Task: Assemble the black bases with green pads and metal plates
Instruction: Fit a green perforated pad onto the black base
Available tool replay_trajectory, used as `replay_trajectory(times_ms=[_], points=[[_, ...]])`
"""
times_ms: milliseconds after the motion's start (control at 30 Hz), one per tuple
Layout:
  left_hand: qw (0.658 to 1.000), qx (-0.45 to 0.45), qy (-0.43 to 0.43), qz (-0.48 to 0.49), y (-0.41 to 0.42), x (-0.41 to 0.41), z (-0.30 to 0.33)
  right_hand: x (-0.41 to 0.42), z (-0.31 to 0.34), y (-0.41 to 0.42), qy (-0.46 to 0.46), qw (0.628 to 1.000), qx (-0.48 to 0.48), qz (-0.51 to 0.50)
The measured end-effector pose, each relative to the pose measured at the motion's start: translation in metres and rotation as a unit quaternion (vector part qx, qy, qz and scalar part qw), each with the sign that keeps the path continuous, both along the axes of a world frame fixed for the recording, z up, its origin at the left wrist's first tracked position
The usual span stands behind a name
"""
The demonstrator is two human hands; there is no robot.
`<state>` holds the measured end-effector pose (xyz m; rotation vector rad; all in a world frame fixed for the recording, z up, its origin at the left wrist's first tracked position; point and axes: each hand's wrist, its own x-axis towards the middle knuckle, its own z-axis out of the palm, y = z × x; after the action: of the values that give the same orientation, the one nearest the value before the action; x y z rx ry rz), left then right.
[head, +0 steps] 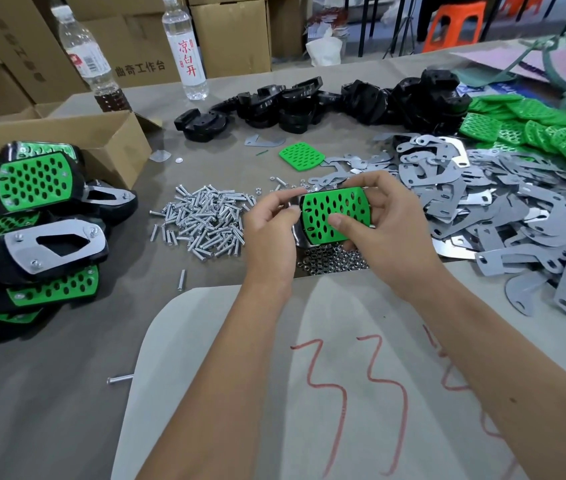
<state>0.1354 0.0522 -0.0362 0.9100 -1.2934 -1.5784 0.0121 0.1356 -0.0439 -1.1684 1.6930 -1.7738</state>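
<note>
Green pad point(335, 214) held above the tabletop point(49, 375), over the heap of nuts point(331, 259), with a metal edge showing at its left. Left hand point(269, 223) pinching that left end; right hand point(383, 216) curled round the right end, thumb pressed on the perforated face. Screws point(205, 221) heaped just left, metal plates point(503, 216) right, black bases point(326, 102) behind, finished assemblies point(32, 220) far left.

red "33" on grey sheet point(343, 393), "凉白开" on bottle point(187, 53), "曲奇工作台" on carton point(140, 68)
</note>
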Motion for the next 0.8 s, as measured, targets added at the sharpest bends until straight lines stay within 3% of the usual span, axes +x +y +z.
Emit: replay_trajectory(times_ms=[233, 400, 600, 800], points=[[1.0, -0.016, -0.012, 0.002, 0.003, 0.001, -0.001, 0.001, 0.002, -0.001, 0.031, 0.999, 0.033, -0.026], [0.991, -0.089, -0.096, -0.002, 0.004, 0.0, -0.003, 0.004, 0.001, -0.002, 0.042, 0.989, 0.081, -0.115], [0.998, -0.037, -0.042, -0.004, -0.002, 0.0, -0.003, -0.001, 0.004, 0.004, 0.117, 0.979, 0.072, -0.15], [0.998, 0.003, 0.007, -0.065, 0.0, 0.001, -0.002, -0.012, 0.012, 0.009, -0.113, 0.991, 0.051, 0.047]])
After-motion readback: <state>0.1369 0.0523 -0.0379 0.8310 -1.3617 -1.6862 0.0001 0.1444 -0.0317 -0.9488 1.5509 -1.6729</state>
